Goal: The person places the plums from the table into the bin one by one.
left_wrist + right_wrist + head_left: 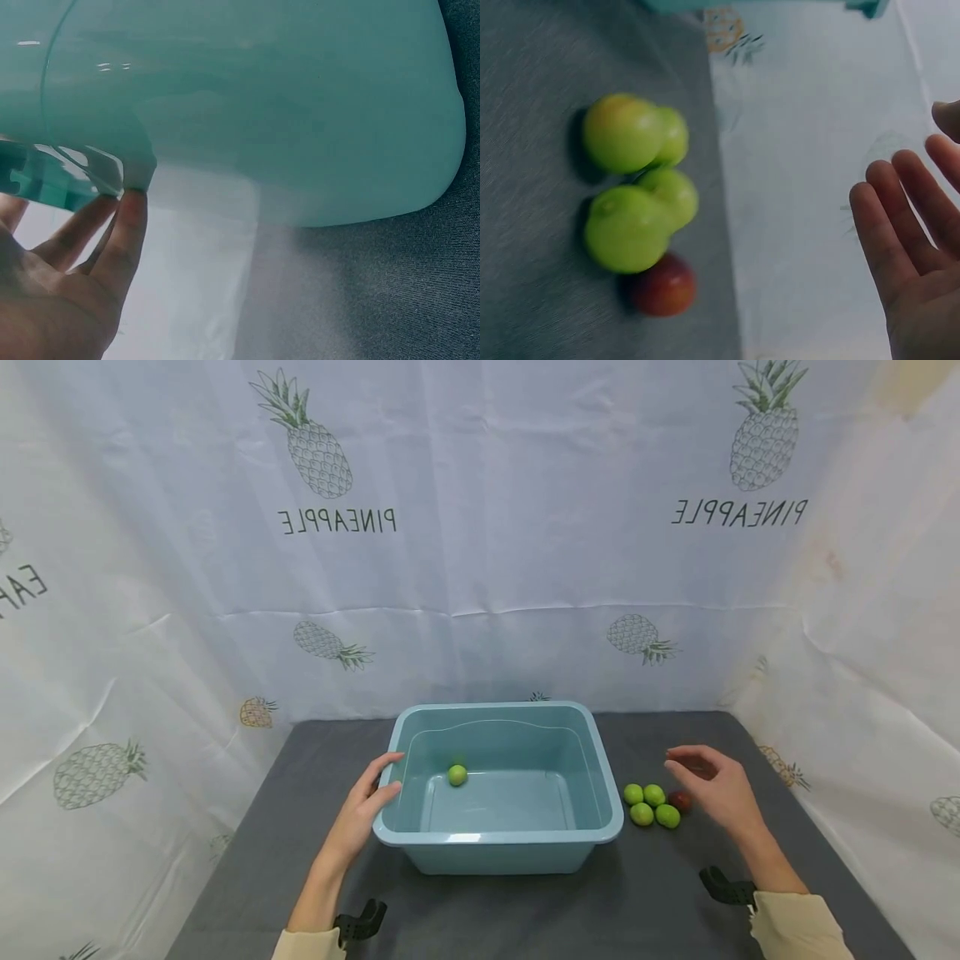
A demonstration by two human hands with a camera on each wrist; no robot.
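A light blue plastic tub (498,838) stands in the middle of a dark grey table. One green fruit (457,774) lies inside it near the far left. My left hand (375,789) rests on the tub's left rim with straight fingers; in the left wrist view the fingertips (133,201) touch under the rim of the tub (300,112). Right of the tub lie several green fruits (649,804) and one red fruit (680,800). My right hand (701,772) hovers just above them, fingers relaxed, holding nothing. The right wrist view shows the green fruits (630,195), the red fruit (662,285) and the empty palm (915,255).
White cloth printed with pineapples (480,527) hangs behind and on both sides of the table (300,793). Black wrist mounts (360,922) show by both forearms. Bare table surface lies in front of the tub and to its left.
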